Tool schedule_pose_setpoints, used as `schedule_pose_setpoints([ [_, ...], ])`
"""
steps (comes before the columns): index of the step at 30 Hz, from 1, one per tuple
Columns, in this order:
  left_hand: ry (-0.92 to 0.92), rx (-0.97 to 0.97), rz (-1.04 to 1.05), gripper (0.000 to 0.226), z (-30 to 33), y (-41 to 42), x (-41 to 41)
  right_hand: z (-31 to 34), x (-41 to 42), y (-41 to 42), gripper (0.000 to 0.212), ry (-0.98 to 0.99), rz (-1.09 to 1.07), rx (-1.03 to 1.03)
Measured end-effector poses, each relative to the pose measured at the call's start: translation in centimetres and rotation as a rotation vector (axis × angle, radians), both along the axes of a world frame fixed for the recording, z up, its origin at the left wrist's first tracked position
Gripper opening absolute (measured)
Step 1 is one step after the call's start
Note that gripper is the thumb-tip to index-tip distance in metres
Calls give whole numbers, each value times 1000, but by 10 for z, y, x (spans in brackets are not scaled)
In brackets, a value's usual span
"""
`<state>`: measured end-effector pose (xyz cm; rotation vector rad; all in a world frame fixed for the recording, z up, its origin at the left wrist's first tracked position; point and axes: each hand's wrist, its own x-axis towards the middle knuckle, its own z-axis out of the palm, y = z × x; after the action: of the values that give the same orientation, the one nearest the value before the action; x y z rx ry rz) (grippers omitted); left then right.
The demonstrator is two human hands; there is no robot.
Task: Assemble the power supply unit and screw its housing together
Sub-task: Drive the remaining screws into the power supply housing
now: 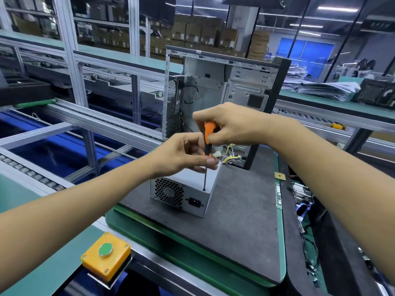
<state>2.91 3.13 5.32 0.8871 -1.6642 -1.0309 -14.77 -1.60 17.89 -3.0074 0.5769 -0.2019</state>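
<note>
The power supply unit, a grey metal box, sits on a dark mat on the worktop, its near face showing a honeycomb fan grille and a black power socket. An orange and black screwdriver stands nearly upright over it, the thin shaft's tip resting on the top panel close to the near right corner. The right hand grips the orange handle from above, fingers curled around it. The left hand pinches the lower handle and shaft between thumb and fingertips. Directly behind the unit stands an open computer case, upright, side panel off, bare metal interior facing the viewer. A bundle of coloured wires lies at the case's base, just beyond the hands. At the near left, a yellow box with a green push button sits on the green edge of the worktop. Stacked cardboard boxes fill the far background behind an aluminium frame.
</note>
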Motion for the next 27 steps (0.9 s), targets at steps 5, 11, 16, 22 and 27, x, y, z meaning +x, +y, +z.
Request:
schedule_pose_setpoints([
  [5,-45,17,-51,46,1,-1,-5,-4,-9,-6,19,-44,-58,80],
  [11,-52,-48,-45,29,3,-14,-17,-15,-26,-18,6,-234,-55,136],
  [16,-283,-269,72,25,17,-32,-44,-30,-51,-19,21,-402,-47,-53],
  [22,-773,-410,186,10,-4,-59,-67,-105,-84,-19,27,-222,-119,-396],
  [27,-1029,-337,120,22,-16,-61,-74,-165,-89,-22,32,-115,-131,-373],
])
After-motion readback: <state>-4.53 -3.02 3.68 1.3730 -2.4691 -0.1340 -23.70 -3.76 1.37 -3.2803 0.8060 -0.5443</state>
